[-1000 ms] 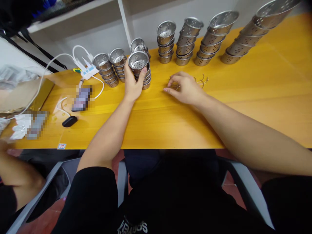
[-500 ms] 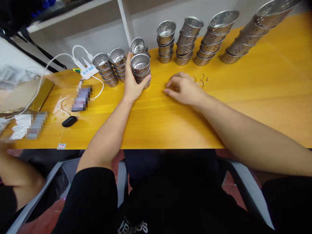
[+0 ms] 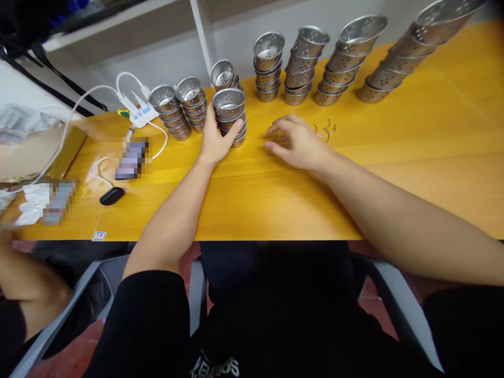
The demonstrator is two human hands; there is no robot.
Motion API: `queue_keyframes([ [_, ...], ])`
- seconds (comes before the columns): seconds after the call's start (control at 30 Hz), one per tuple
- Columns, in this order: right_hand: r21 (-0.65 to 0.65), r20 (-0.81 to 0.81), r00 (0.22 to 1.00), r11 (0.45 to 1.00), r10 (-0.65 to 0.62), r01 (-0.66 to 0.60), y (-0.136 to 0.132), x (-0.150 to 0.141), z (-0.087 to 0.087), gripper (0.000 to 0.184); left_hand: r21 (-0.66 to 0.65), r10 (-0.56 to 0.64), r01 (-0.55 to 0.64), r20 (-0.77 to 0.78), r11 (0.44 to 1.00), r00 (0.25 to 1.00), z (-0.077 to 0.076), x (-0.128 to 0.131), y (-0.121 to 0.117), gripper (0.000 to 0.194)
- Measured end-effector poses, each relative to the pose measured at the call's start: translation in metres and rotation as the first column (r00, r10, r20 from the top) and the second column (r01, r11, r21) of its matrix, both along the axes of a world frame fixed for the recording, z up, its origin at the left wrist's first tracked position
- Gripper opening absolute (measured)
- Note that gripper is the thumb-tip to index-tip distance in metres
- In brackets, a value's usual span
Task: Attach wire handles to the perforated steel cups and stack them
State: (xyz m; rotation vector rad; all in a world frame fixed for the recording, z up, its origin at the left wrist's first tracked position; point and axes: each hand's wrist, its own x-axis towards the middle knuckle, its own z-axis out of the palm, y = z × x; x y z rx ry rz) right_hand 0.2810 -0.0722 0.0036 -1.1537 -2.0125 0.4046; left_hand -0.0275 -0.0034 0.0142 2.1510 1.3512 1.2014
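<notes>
My left hand is wrapped round the lower part of a short stack of perforated metal cups standing on the yellow table. My right hand rests palm down over a small pile of thin wire hooks, its fingertips curled and pinching at the wires near its left side. What the fingers hold is hidden beneath them.
Several more stacks of metal cups line the back of the table, up to the far right. At the left lie a phone, white cables with a power strip and a black oval object. Another person's arm is at the lower left.
The top cup has sunk into the stack under my left hand, and the stack shifted slightly right. My right hand has crept a little left over the hooks.
</notes>
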Motion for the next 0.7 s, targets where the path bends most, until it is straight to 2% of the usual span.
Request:
queue_keyframes([
  [0.1,0.04,-0.023,1.0,0.999,0.016,-0.015,-0.005,-0.003,0.008,0.042,-0.022,-0.023,0.023,-0.014,1.0,1.0,0.005,0.0,-0.006,0.124],
  [0.2,0.058,-0.051,0.998,0.998,0.032,-0.029,-0.01,-0.01,0.02,0.056,-0.024,-0.029,0.028,-0.026,0.999,0.999,0.005,-0.001,-0.007,0.112],
  [0.27,0.049,-0.064,0.997,0.998,0.052,-0.049,-0.013,-0.016,0.03,0.065,-0.016,-0.02,0.02,-0.011,1.0,1.0,0.002,-0.002,-0.005,0.104],
  [0.4,0.054,-0.075,0.991,0.992,0.115,-0.111,-0.01,-0.032,0.055,0.077,0.037,-0.037,0.036,0.038,0.999,0.999,-0.007,-0.007,0.009,0.101],
  [0.53,0.102,-0.106,0.979,0.981,0.174,-0.164,0.014,-0.056,0.077,0.077,0.087,-0.092,0.085,0.073,0.993,0.993,-0.023,-0.014,0.028,0.096],
  [0.63,0.052,-0.095,0.963,0.967,0.252,-0.248,0.041,-0.077,0.086,0.077,0.096,-0.103,0.093,0.103,0.991,0.989,-0.037,-0.02,0.043,0.095],
  [0.7,0.017,-0.07,0.955,0.958,0.288,-0.288,0.055,-0.088,0.089,0.069,0.087,-0.107,0.097,0.127,0.992,0.986,-0.043,-0.023,0.049,0.089],
])
